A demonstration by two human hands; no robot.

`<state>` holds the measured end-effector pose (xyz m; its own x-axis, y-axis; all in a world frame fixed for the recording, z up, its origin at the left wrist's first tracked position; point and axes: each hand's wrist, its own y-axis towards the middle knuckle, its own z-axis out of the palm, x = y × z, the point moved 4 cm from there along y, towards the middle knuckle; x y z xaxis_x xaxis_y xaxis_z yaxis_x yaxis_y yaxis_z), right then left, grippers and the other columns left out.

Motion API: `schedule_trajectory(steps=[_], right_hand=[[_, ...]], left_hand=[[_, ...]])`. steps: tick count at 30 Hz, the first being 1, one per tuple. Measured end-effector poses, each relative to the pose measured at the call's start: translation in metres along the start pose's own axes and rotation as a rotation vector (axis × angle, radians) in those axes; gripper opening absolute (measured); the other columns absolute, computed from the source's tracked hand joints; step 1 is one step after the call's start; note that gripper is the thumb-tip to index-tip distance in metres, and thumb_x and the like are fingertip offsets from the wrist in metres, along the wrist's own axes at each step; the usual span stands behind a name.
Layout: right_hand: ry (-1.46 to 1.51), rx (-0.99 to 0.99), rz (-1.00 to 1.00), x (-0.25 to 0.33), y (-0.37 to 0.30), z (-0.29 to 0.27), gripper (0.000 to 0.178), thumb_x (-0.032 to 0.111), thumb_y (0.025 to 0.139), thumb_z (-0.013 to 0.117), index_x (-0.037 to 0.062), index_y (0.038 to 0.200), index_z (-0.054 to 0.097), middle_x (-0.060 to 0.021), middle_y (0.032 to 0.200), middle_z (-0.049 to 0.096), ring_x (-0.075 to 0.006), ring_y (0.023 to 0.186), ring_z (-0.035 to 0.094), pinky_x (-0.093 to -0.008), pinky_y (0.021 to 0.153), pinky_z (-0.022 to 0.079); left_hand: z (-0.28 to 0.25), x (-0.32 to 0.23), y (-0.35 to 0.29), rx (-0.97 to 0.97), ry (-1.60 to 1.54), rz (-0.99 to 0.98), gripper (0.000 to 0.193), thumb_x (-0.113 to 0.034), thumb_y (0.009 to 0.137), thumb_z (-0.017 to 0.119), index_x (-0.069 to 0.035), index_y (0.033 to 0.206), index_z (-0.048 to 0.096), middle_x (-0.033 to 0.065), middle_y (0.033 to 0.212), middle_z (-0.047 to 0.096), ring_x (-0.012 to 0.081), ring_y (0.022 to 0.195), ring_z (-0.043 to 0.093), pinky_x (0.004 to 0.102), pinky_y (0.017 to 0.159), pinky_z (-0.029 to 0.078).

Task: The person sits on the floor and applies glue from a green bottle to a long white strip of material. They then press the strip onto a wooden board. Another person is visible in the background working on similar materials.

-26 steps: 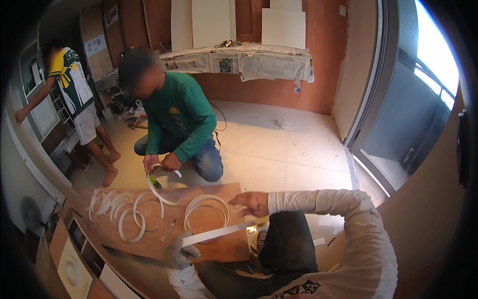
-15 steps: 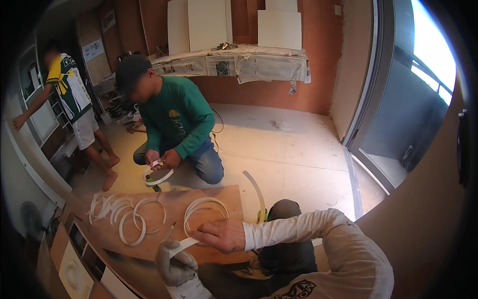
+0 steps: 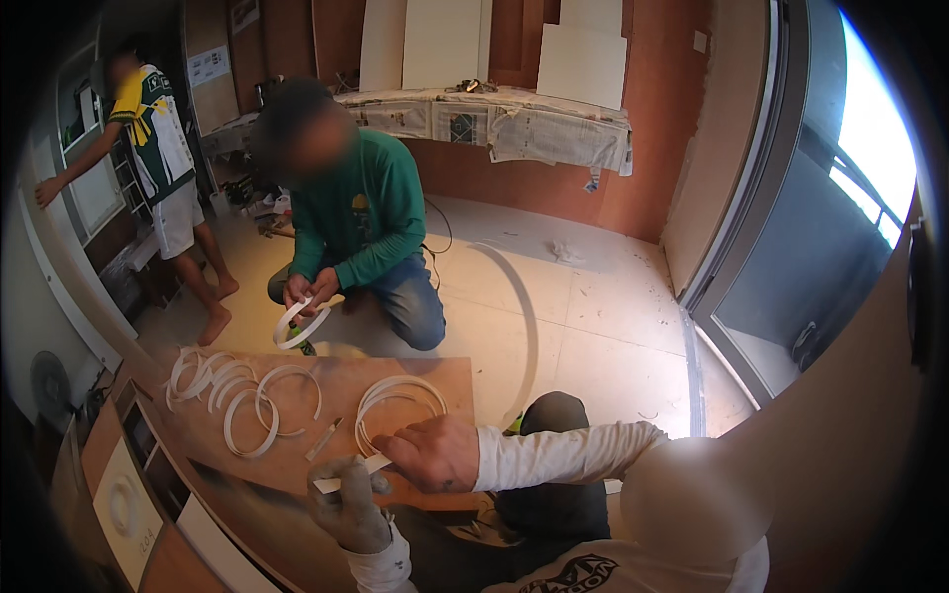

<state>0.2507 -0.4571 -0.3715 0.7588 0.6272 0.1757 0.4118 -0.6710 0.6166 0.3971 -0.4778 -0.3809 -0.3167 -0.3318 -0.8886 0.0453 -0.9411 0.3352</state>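
A narrow white strip (image 3: pixel 379 463) runs between my two hands above the wooden board (image 3: pixel 457 415). My left hand (image 3: pixel 351 514), in a grey glove, pinches its near end. My bare right hand (image 3: pixel 433 455) grips it farther along, fingers and thumb closed. Beyond my right hand a long, blurred band (image 3: pixel 532 326) arcs over the floor; whether it belongs to the same strip is hidden. Just past my left hand, a slim tool with a pale handle (image 3: pixel 324 440) lies on the board. White coiled strips (image 3: pixel 397 383) rest beside my right hand.
More white rings (image 3: pixel 252 423) lie on the board's left. Across it, a co-worker in a green shirt (image 3: pixel 381 212) crouches, holding a curved white strip (image 3: pixel 287 331). Another person (image 3: pixel 163 148) stands far left. A fan (image 3: pixel 49 381) is at left; a paper-covered shelf (image 3: pixel 559 133) lines the back wall.
My view has shifted a little. My hands are closer together on the strip, with less showing between them. The long band's arc has swung up and right. The co-worker's hands and strip have shifted slightly.
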Motion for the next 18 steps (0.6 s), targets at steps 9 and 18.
schedule_trajectory(steps=[9,18], right_hand=[[0.203,-0.109,0.280,-0.047,-0.014,-0.001,0.027,0.005,0.087,0.058,0.0048,0.114,0.060,-0.0145,0.091,0.069,-0.0336,0.074,0.068,-0.0377,0.067,0.056],[0.288,-0.168,0.400,-0.103,-0.041,0.007,0.022,0.009,0.090,0.060,0.0062,0.112,0.063,-0.0190,0.094,0.068,-0.0378,0.080,0.067,-0.0409,0.071,0.056]], left_hand=[[-0.019,-0.036,-0.021,-0.111,0.108,0.310,0.010,-0.003,0.083,0.053,-0.001,0.093,0.052,0.0093,0.073,0.056,0.0129,0.049,0.052,0.0265,0.048,0.046],[-0.054,-0.028,-0.029,-0.097,0.179,0.424,0.010,-0.003,0.090,0.050,-0.001,0.099,0.054,0.0124,0.089,0.049,0.0118,0.054,0.046,0.0220,0.042,0.040]])
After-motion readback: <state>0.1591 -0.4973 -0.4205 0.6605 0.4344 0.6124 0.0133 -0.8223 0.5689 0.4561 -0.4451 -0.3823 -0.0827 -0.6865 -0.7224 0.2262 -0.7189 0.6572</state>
